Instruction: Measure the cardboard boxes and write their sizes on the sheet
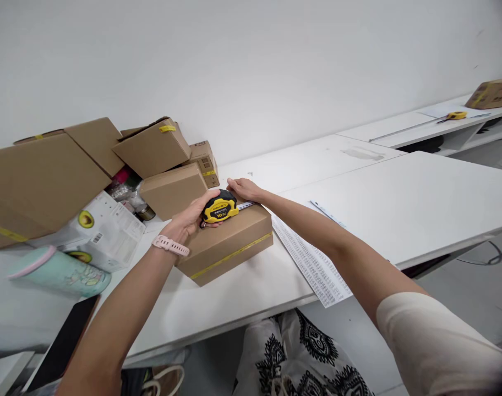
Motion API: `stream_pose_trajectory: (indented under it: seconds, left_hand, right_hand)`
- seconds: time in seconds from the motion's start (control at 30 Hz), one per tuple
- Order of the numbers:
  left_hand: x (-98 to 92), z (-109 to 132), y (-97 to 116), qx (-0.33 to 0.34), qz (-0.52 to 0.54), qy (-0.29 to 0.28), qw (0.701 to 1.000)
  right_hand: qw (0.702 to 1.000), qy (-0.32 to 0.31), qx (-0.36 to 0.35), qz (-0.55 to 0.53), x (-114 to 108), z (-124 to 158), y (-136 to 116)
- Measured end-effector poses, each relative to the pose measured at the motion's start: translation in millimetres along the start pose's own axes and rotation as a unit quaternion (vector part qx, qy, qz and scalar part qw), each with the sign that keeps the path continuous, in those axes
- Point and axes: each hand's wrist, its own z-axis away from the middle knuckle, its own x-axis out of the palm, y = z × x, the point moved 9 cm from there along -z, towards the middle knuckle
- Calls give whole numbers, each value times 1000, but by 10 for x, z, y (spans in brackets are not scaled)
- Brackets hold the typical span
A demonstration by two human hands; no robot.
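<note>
A yellow-and-black tape measure [220,208] is in my left hand [191,216], whose fingers are closed around its case. It rests over the top of a closed cardboard box [230,242] with yellow tape along its front side. A short length of white blade [246,205] sticks out of the case to the right, across the box top. My right hand [243,190] is at the far edge of the box, just behind the tape measure. Its fingers are curled together and partly hidden, so what they hold cannot be made out.
Several cardboard boxes [152,148] are piled at the left against the wall. A mint-green tumbler [65,270] lies near a white avocado-print carton [110,231]. Printed sheets [312,264] lie under my right arm. Another tape measure [456,115] sits on the far right desk.
</note>
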Motion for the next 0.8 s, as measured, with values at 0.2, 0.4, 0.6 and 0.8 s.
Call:
stream_pose_trajectory:
  seconds: [0.2, 0.4, 0.6, 0.8]
  left_hand:
    - [29, 26, 17, 1, -3, 2, 1000]
    - [-644, 391, -63, -3, -28, 30, 999]
    - [-1950, 1163, -526, -38, -16, 186, 982]
    - [-2357, 1574, -810, -41, -2, 248, 968]
  right_hand:
    - [975, -20, -47, 218, 72, 130, -154]
    - [968, -16, -38, 249, 79, 150, -171]
    - [966, -11, -37, 256, 108, 152, -168]
    - [967, -5, -33, 251, 142, 133, -128]
